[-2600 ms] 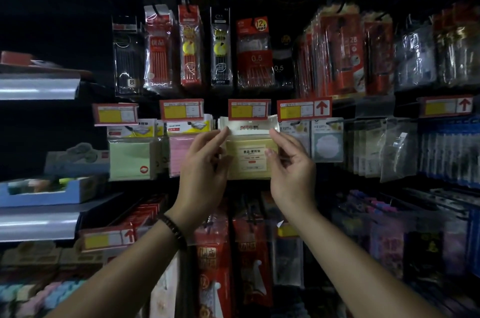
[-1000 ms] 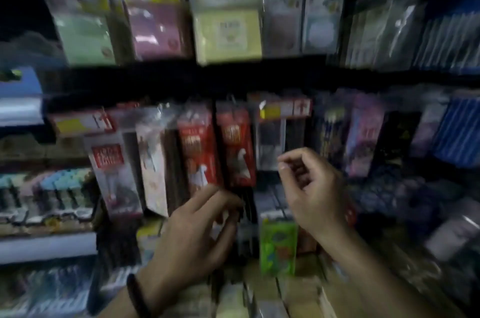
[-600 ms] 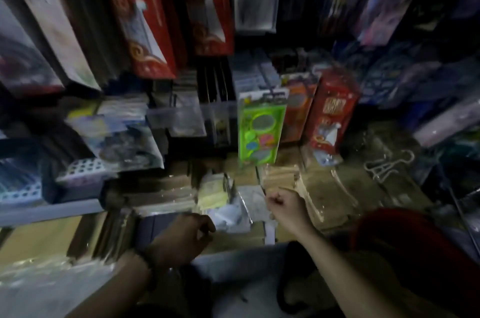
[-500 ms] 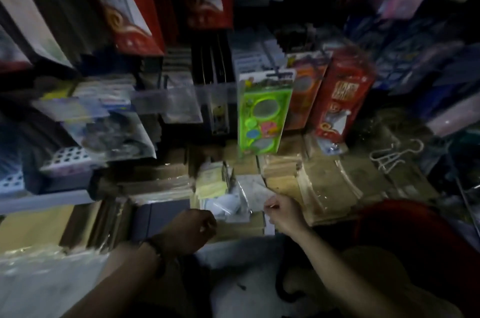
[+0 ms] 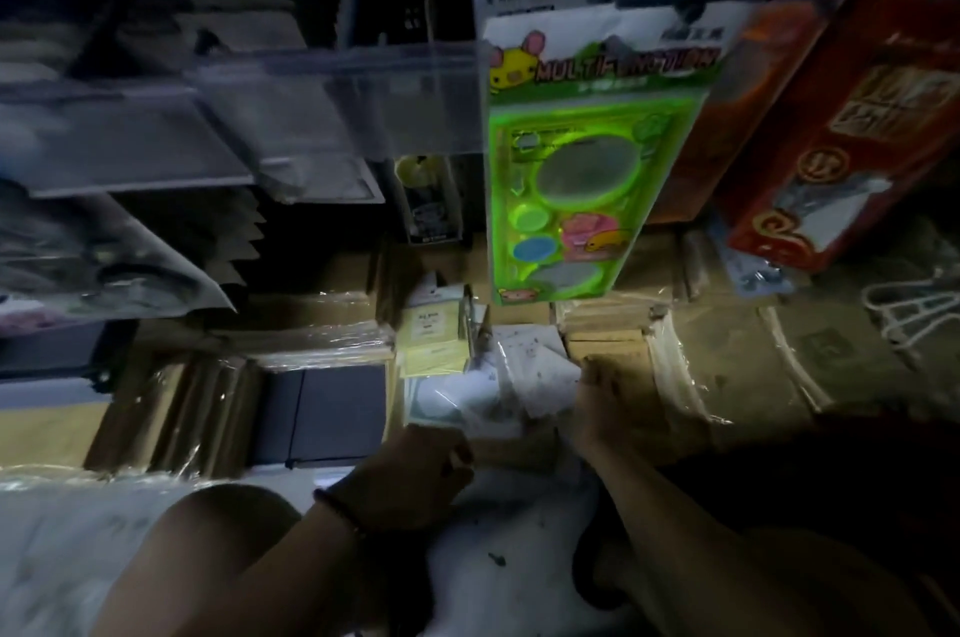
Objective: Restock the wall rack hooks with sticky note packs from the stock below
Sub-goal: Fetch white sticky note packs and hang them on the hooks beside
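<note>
The light is poor down here, and much of what you're looking at is smeared. The hanging goods at the top run off the frame. The print on the green stencil pack (image 5: 582,168) is only half readable, and the red pack (image 5: 857,116) beside it is cut by the right edge.

The yellow sticky note pack (image 5: 431,340) lies flat among the stock below, just left of a heap of white packs (image 5: 519,392) in clear wrap (how many are in that heap you cannot make out). Brown wrapped stacks (image 5: 727,350) lie to its right and a dark notebook (image 5: 322,413) to its left.

Your right hand (image 5: 602,402) sits knuckles-up at the right edge of the white packs. Its fingers are bent down onto them and touching, but whether they pinch a pack is lost in the blur. Your left hand (image 5: 415,470), with a bracelet (image 5: 337,511) at the wrist, is curled like a loose fist at the near edge of the heap. Its fingertips are turned under and hidden, so you cannot tell if it holds anything. Neither hand touches the yellow pack.
</note>
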Motion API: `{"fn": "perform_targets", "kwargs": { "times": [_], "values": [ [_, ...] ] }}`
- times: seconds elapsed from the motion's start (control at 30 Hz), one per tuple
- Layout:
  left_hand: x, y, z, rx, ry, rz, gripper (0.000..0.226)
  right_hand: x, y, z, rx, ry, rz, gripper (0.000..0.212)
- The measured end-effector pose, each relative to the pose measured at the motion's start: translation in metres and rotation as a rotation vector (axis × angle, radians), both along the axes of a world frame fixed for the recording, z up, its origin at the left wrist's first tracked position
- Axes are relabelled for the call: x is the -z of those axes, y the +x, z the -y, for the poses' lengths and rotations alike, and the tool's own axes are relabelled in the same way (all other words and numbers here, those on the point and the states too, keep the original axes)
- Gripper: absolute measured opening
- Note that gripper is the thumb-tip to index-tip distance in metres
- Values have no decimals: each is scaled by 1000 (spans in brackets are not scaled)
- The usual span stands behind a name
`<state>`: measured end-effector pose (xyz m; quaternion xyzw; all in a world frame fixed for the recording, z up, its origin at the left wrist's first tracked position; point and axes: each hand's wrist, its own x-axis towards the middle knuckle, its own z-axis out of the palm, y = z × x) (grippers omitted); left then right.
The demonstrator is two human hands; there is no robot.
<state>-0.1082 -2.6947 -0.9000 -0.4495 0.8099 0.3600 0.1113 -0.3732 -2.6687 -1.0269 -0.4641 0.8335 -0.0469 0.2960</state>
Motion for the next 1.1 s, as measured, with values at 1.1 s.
{"fn": "perform_targets", "kwargs": {
  "times": [1.1],
  "values": [
    [2, 7, 9, -732, 99, -309, 39, 7, 29, 14, 196, -61, -3, 89]
  ]
}}
